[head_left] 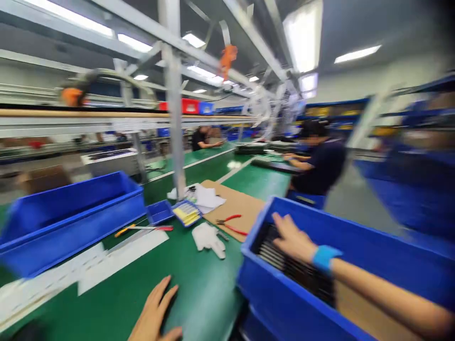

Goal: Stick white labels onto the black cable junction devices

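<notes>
the right hand (293,240) reaches into a big blue bin (265,284) at the right edge of the green surface (201,289), a blue band (324,258) round its wrist. its grip is open, fingers stretched out over black parts (272,248) that lie inside the near end of the bin; whether the fingertips touch them is too blurred to tell. beyond the parts, a brown sheet (355,310) covers some of the bin's floor. the left hand (154,312) is at the lower middle, over the surface, its grip open with thumb and fingers apart; i cannot tell whether it touches the green top.

between the two hands and farther back lies a white glove (206,236). just behind it, pliers (232,218) with red handles rest on a flat piece of cardboard (245,201). to the left of the glove stand a small blue tray (159,211) and, next to it, another tray (188,213) with yellow and pale pieces inside. white papers (124,258) are spread in front of a long blue box (88,225) on the left. farther off, a person in dark clothes (323,166) sits at the right side of the line.
</notes>
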`<action>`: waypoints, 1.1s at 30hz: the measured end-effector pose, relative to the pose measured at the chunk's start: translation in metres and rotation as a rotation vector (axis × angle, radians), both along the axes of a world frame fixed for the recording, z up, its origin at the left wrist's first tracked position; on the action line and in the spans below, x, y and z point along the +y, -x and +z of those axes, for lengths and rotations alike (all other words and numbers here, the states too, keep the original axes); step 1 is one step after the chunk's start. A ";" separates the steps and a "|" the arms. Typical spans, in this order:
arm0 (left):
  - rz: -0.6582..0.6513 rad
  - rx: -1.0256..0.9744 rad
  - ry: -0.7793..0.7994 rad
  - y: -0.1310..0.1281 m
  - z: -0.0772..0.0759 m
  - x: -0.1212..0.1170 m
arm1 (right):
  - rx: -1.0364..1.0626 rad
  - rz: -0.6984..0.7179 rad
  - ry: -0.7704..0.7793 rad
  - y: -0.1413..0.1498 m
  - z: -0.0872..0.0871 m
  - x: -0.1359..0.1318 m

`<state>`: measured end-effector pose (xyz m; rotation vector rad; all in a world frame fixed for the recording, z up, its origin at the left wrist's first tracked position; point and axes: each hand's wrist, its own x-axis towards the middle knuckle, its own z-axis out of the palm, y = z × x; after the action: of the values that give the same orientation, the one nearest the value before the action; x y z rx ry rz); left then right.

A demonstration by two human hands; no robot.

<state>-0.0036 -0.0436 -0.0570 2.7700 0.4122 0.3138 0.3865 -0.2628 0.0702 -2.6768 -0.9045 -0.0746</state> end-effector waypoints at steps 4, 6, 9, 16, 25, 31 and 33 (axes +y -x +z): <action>0.251 0.106 0.025 0.042 0.047 0.015 | -0.246 0.459 -0.493 0.046 0.103 0.067; 0.397 0.246 -0.073 0.069 0.063 0.034 | -0.244 0.726 -0.563 0.100 0.129 0.105; 0.521 0.339 -0.135 0.109 0.070 0.061 | -0.081 1.050 -0.417 0.193 0.119 0.171; 0.600 0.428 -0.183 0.147 0.046 0.089 | 0.179 1.084 -0.025 0.323 -0.024 0.318; 0.647 0.393 -0.179 0.149 0.028 0.084 | 0.249 0.990 -0.212 0.344 -0.121 0.360; 0.665 0.367 -0.168 0.147 0.028 0.081 | 0.316 1.020 -0.390 0.335 -0.128 0.343; 0.676 0.361 -0.167 0.145 0.030 0.081 | 0.325 1.021 -0.429 0.331 -0.127 0.335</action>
<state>-0.1489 0.0372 -0.0274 2.7538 1.4762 -0.0127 0.0559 0.0727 -0.0569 -1.5389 -1.7519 0.3409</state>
